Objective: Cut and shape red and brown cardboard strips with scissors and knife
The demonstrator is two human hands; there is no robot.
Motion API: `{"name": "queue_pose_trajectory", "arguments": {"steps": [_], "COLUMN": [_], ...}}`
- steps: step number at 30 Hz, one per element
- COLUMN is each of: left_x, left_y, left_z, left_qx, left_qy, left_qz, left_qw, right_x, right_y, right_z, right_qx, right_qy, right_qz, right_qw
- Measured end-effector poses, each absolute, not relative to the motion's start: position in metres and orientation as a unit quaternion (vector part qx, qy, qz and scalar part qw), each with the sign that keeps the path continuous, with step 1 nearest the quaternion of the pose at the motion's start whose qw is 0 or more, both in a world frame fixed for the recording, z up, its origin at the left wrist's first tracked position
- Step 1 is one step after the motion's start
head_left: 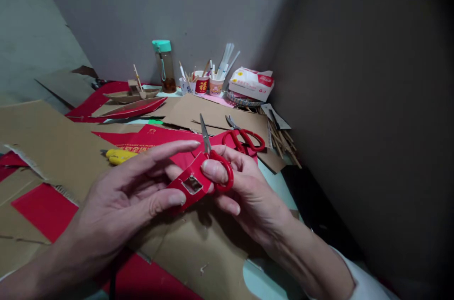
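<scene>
My left hand (131,191) pinches the lower left end of a small red cardboard piece (184,196), which has a square hole cut through it. My right hand (244,181) holds red-handled scissors (227,178), its thumb also pressing on the upper right end of the red piece. The blades point up and away from me, nearly together, and do not touch the hole. Behind my left fingers lies a yellow utility knife (120,156). A second pair of red-handled scissors (250,138) rests just beyond my right hand.
Cardboard sheets (46,144) and red card cover much of the table. A small model boat (131,95), a bottle with a teal lid (165,68), paper cups (216,86) of sticks and a tissue pack (251,83) stand at the back. Cardboard strips (283,141) lie along the right wall.
</scene>
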State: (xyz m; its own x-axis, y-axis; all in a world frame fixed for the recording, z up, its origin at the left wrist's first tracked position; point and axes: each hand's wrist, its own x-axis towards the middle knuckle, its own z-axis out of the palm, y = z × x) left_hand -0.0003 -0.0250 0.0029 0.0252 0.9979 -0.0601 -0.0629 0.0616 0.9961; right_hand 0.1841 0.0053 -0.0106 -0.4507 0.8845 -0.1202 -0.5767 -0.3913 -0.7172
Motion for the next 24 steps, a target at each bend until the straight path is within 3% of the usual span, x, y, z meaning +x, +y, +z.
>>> {"name": "queue_pose_trajectory", "arguments": {"steps": [10,17,20,24], "left_x": [0.001,-0.007,-0.012,-0.011], "left_y": [-0.029,-0.026,-0.024,-0.026], "left_z": [0.011,0.010,0.009,0.011], "left_qx": [0.461,0.488,0.495,0.452], "left_qy": [0.526,0.486,0.458,0.474], "left_qz": [0.478,0.476,0.492,0.548], "left_qw": [0.531,0.547,0.550,0.520], "right_x": [0.182,0.185,0.191,0.197], "right_y": [0.001,0.000,-0.005,-0.011], "right_z": [-0.017,-0.012,0.000,0.012], "right_qx": [-0.218,-0.218,-0.326,-0.358], "right_qy": [-0.320,-0.410,-0.535,-0.754], "right_qz": [0.840,0.795,0.657,0.283], "right_qw": [0.381,0.392,0.419,0.472]}}
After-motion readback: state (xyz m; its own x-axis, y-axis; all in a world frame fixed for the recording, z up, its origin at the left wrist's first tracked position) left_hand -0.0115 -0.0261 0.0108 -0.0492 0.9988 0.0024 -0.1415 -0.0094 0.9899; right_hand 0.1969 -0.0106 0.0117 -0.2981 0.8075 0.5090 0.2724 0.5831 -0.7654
